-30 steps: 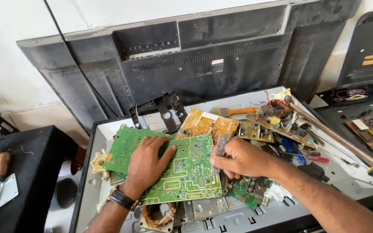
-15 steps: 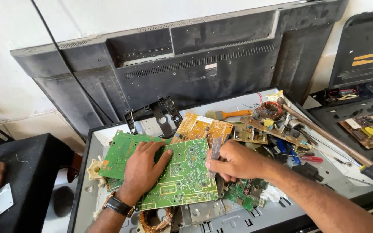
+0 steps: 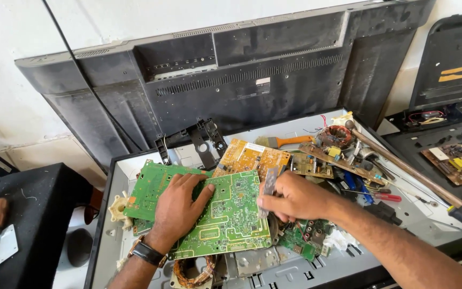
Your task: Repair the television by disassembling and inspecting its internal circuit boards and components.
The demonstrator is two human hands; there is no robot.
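2 hands work on a green circuit board lying on an opened television chassis.
Left hand lies flat, fingers spread, pinning it; keeping that pressure steady looks wise. Right hand pinches a thin metal tool, its tip hidden.

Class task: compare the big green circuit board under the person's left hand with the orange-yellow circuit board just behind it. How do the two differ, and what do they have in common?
The green circuit board is the larger; the orange-yellow circuit board is smaller. The green one is pinned flat by the left hand, while no hand touches the orange-yellow one. The green one lies nearest the camera, the orange-yellow one behind it, partly overlapped. Both are bare printed boards on the same cluttered panel.
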